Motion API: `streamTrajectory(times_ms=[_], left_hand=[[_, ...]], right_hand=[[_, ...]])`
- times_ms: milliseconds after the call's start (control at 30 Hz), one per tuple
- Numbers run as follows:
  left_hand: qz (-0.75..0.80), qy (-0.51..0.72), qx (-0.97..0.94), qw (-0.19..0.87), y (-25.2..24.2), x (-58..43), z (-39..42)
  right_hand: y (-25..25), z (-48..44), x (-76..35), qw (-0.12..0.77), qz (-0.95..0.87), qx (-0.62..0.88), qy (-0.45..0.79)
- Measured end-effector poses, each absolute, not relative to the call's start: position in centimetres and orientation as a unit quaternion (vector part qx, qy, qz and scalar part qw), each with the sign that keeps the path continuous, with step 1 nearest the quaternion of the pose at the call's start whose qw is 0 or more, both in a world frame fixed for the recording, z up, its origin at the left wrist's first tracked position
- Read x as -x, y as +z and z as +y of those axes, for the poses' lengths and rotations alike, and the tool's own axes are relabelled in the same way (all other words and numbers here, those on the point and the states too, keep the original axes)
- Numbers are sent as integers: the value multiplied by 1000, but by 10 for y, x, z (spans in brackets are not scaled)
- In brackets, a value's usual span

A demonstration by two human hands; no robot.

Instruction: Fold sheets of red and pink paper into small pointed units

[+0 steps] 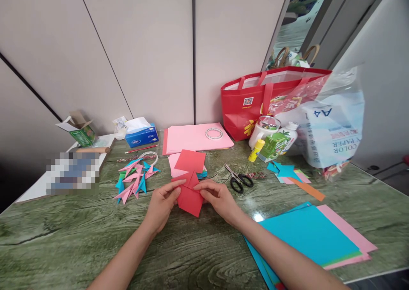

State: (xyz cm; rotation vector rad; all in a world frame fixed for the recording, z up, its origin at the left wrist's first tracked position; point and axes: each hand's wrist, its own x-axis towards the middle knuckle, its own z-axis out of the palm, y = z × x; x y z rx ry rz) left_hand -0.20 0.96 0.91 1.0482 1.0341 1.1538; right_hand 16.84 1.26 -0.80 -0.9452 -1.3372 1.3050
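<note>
A folded piece of red paper (191, 199) is held between my two hands, low over the table's middle. My left hand (162, 204) pinches its left edge between thumb and fingers. On the opposite edge, my right hand (219, 198) grips it the same way. Just beyond lies a flat red paper square (190, 161) on a small stack of coloured squares (174, 166). Black-handled scissors (238, 180) rest to the right of the stack. Left of my hands is a pile of folded pink, blue and green paper pieces (136, 180).
Large blue sheets (306, 234) lie beneath my right forearm. Behind are pink sheets (191, 137) with a tape roll (214, 133), a tissue box (141, 134), a glue stick (256, 150), a red bag (236, 111) and a plastic bag of paper (332, 124). Paper scraps (287, 173) lie to the right.
</note>
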Motion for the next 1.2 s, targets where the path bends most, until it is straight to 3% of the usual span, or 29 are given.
streamTrajectory(times_ms=[300, 667, 967, 1200], left_hand=[[426, 492, -421, 633, 14, 5, 11], [413, 480, -422, 649, 15, 5, 12], [396, 470, -470, 633, 17, 4, 9], [411, 453, -476, 632, 18, -2, 3]], right_hand=[[-10, 7, -170, 465, -688, 344, 438], [-7, 10, -176, 431, -718, 339, 428], [-3, 9, -169, 480, -657, 396, 426], [-7, 7, -164, 504, -551, 437, 500]])
